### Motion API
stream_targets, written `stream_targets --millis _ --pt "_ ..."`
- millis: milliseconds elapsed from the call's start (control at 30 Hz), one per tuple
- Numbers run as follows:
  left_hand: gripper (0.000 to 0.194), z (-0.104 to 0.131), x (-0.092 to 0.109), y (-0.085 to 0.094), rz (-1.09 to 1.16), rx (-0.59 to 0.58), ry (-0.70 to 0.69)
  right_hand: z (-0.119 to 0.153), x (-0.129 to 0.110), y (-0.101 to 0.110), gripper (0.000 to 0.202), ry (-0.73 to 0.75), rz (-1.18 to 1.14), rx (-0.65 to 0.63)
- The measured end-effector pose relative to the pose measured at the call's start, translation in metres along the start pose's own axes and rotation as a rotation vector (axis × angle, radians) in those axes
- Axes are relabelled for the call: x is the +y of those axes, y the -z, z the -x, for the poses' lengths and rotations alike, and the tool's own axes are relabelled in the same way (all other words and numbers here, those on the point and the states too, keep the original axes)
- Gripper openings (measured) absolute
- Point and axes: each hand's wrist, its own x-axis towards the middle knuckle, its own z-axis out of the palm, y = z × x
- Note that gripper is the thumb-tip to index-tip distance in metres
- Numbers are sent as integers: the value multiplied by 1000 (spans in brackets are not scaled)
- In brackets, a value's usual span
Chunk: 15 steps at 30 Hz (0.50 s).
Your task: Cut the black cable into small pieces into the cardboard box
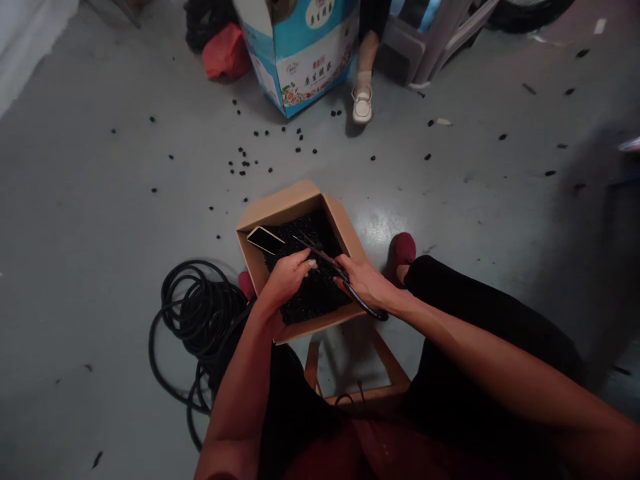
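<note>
An open cardboard box [345, 223] stands in front of me, with many small black pieces [313, 297] inside. My right hand [363, 280] is closed on a pair of scissors [330, 259], whose blades point up and left over the box. Black handles show below that hand. My left hand [295, 270] hangs over the pieces, close to the blades, with its thumb and fingers pressed together; whatever it may hold is too small to make out. A flat black item with a pale rim [266, 241] leans in the box's left corner.
Coiled black hose [200, 310] lies on the floor at the left, by my leg. A wooden stool [370, 395] is below the box. Beyond are a blue and white carton [315, 73], another person's foot [363, 103] and a plastic stool [420, 50]. Black bits dot the floor.
</note>
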Motion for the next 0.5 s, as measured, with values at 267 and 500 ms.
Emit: stream_targets --millis 267,500 --pt "23 -7 -7 -2 -166 -128 47 -1 3 -10 12 -56 17 -76" --pt "19 -15 -16 -12 -341 -245 119 -7 15 -36 13 -170 -48 -146"
